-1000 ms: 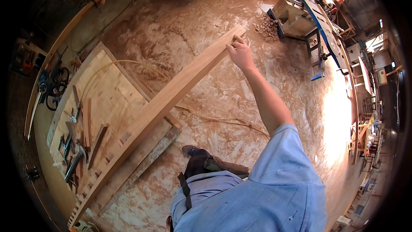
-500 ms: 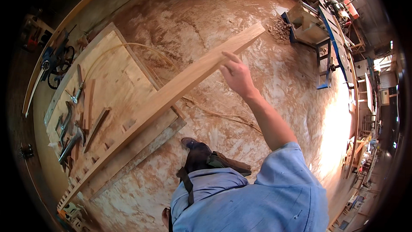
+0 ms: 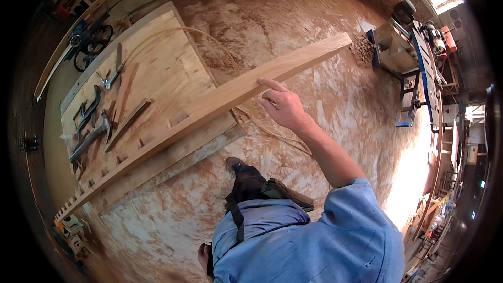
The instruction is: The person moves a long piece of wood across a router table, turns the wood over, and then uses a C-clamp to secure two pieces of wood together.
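A long, pale wooden beam (image 3: 225, 96) lies slantwise across the workbench, its upper right end jutting past the bench edge. Short wooden pegs or teeth show along its far side, closely spaced at the lower left end. My right hand (image 3: 283, 106) is at the overhanging part, index finger stretched over the beam's top face and seemingly touching it. Its other fingers are loosely bent and hold nothing. Low beside my body, my left hand (image 3: 203, 256) shows only in part, next to something black; its fingers are mostly hidden.
On the plywood-topped bench (image 3: 173, 47) lie a hammer (image 3: 97, 135), clamps (image 3: 89, 107), an air blow gun (image 3: 111, 77) with a yellow hose (image 3: 201, 32), and loose wood strips (image 3: 127, 124). A blue-framed machine (image 3: 403, 57) stands at the right on the dusty floor.
My right index finger has shifted along the beam toward the bench, away from the overhanging end. The view has turned slightly, so bench and beam sit differently in the picture.
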`<state>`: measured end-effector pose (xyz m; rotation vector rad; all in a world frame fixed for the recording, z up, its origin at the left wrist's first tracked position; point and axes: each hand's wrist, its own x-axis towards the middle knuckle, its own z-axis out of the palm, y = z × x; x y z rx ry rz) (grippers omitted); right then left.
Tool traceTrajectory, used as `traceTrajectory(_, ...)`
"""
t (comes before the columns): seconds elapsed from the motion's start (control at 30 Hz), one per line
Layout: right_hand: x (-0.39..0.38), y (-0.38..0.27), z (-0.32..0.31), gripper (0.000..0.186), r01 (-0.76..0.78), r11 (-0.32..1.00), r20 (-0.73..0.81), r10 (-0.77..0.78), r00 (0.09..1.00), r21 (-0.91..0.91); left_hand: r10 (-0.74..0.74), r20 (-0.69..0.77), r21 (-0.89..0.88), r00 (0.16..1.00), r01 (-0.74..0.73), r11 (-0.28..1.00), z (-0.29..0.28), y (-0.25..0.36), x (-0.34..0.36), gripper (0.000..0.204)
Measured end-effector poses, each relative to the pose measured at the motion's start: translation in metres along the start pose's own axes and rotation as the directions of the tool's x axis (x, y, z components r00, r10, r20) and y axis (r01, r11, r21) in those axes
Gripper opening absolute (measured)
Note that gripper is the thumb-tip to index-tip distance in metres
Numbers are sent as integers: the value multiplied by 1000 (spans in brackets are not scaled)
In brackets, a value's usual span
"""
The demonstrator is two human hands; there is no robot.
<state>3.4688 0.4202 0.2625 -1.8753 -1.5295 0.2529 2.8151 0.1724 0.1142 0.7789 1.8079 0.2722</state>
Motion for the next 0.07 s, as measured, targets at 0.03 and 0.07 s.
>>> traceTrajectory(0.03, 0, -4, 5, 13, -35, 999, 5, 35, 999, -1, 2, 4, -20, 1000, -2, 1000, 0, -11, 1, 44)
traceTrajectory(0.07, 1, -8, 9, 10, -69, 998, 10, 69, 998, -4, -22, -25, 90, 999, 24, 996, -2, -21, 3, 45)
